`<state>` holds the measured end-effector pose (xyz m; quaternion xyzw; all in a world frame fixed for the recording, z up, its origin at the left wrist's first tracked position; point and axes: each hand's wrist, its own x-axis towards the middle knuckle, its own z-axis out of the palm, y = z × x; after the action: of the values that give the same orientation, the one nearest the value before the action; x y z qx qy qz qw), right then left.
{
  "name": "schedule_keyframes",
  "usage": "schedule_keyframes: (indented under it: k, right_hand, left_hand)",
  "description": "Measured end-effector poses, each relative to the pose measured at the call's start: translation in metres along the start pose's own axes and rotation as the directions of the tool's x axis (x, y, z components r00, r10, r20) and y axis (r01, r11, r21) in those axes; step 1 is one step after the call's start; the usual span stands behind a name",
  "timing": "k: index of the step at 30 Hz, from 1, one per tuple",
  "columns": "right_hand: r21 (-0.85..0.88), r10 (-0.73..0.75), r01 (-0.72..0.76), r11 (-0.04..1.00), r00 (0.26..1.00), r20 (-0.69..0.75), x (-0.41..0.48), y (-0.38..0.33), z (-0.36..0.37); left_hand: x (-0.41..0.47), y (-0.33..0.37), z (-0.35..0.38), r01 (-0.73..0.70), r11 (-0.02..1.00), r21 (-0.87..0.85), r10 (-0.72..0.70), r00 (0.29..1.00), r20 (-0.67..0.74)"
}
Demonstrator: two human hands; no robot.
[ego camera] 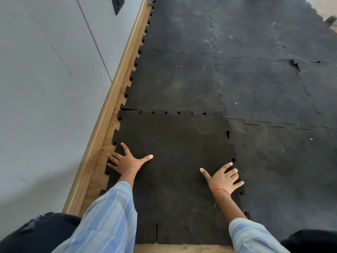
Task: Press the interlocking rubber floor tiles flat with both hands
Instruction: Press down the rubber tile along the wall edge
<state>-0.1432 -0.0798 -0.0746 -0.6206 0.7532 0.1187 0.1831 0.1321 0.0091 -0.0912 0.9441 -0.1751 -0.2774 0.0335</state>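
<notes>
A dark rubber floor tile (175,148) with puzzle-shaped edges lies in front of me, joined to other black tiles (264,79) ahead and to the right. My left hand (125,161) rests flat on the tile's left edge, fingers spread, palm down. My right hand (223,177) lies flat near the tile's right seam (230,143), fingers spread across the joint. A red thread circles the right wrist. Small gaps show along the far seam (173,112) and the right seam.
A wooden skirting board (116,84) and a strip of wood floor run along the grey wall (45,88) on the left. A torn spot (295,64) lifts in a tile at the far right. My dark-clothed knees (36,232) are at the bottom corners.
</notes>
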Motion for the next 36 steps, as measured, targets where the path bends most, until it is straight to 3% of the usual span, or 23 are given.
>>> schedule_keyframes:
  k: [10,19,26,31,36]
  right_hand:
    - [0.045,0.046,-0.047,0.998,0.999,0.023,-0.026,-0.010,0.014]
    - [-0.015,-0.023,0.023,1.000,1.000,-0.018,-0.031,0.002,0.018]
    - [0.010,-0.076,0.075,0.997,0.996,0.039,-0.033,0.010,0.021]
    - [0.019,-0.137,0.138,0.990,0.990,-0.016,-0.036,0.017,0.023]
    - [0.107,-0.053,0.061,0.992,0.996,-0.072,-0.038,0.043,0.024]
  left_hand:
    - [0.015,-0.015,-0.011,-0.071,0.992,-0.106,0.063,0.995,-0.080]
    - [0.018,-0.009,-0.009,-0.046,0.996,-0.078,0.044,0.999,-0.028]
    - [0.011,-0.003,-0.010,-0.037,0.999,-0.033,0.039,0.998,0.041]
    - [-0.027,0.026,0.020,-0.217,0.970,0.106,0.202,0.970,0.138]
    - [-0.053,0.043,0.041,-0.341,0.924,0.171,0.313,0.935,0.169]
